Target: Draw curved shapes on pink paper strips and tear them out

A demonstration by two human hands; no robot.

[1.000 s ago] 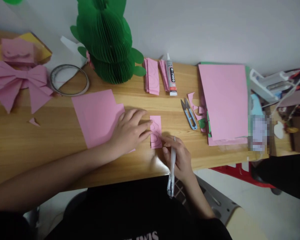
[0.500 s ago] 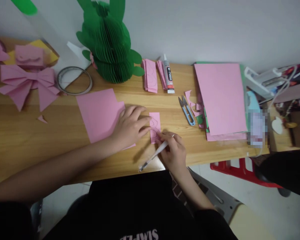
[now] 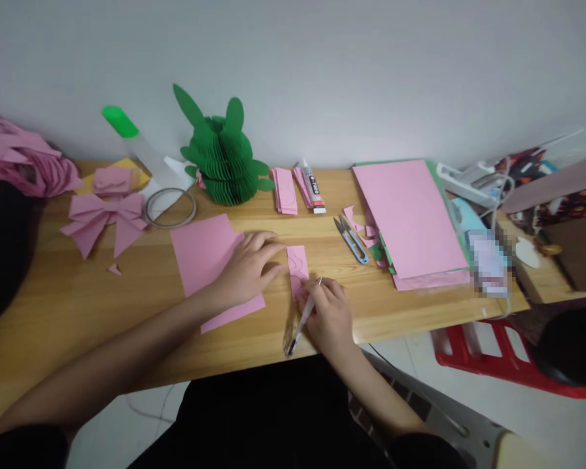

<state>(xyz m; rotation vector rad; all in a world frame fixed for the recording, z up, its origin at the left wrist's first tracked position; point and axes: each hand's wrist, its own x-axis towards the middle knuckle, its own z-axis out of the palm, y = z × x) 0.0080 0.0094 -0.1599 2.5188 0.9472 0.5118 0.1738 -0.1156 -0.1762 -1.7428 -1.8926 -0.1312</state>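
Observation:
A small pink paper strip (image 3: 295,262) with curved lines drawn on it lies on the table between my hands. My right hand (image 3: 333,317) is closed around a pen (image 3: 306,314), which slants with its dark end toward the table's front edge. The fingertips of that hand also touch the lower end of the strip. My left hand (image 3: 248,270) lies across a larger pink sheet (image 3: 202,251), its fingers apart and pointing at the strip's left edge, just short of it. It holds nothing.
Behind stand a green paper honeycomb figure (image 3: 224,163), stacked pink strips (image 3: 286,193) and a glue tube (image 3: 313,187). Blue snips (image 3: 354,242), paper scraps and a pink sheet stack (image 3: 410,215) lie right. Left are a tape roll (image 3: 170,225) and pink paper bow (image 3: 107,215).
The view has tilted up and shows more wall. My left fingers have come away from the strip's edge. My right hand still holds the pen at the strip's lower end.

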